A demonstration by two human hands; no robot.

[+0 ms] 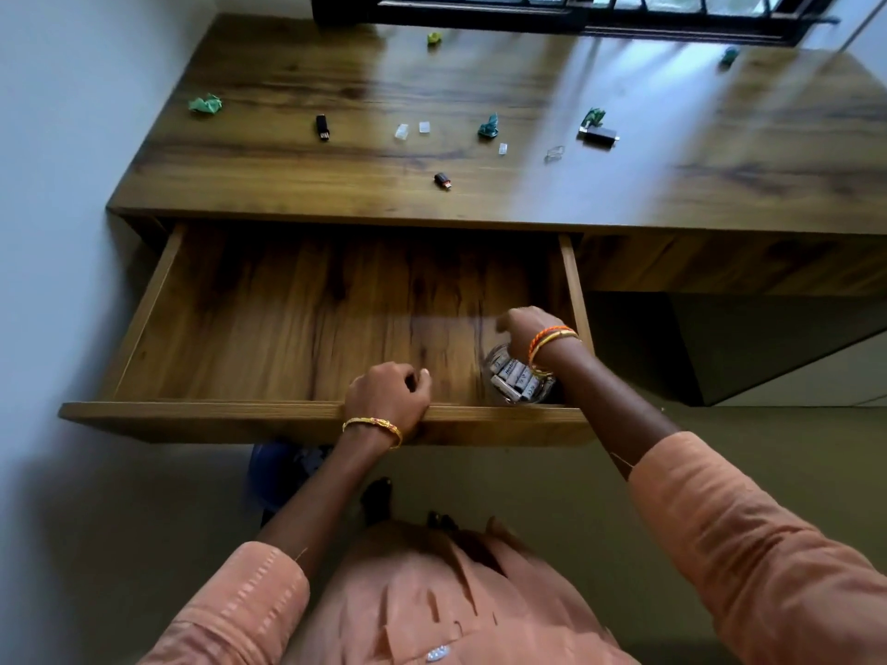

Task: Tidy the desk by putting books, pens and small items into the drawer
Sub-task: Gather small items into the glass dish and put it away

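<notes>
The wooden drawer is pulled wide open under the desk. In its front right corner stands a clear glass jar with several white batteries inside. My right hand reaches down from above and grips the jar at its top. My left hand lies over the drawer's front panel near the middle, fingers curled over its edge. On the desk lie two small black USB sticks, a larger black stick and a few clear plastic caps.
Crumpled green paper balls are scattered over the desk, one more at the far right. A wall runs along the left; a dark window frame sits behind the desk. The rest of the drawer floor is bare wood.
</notes>
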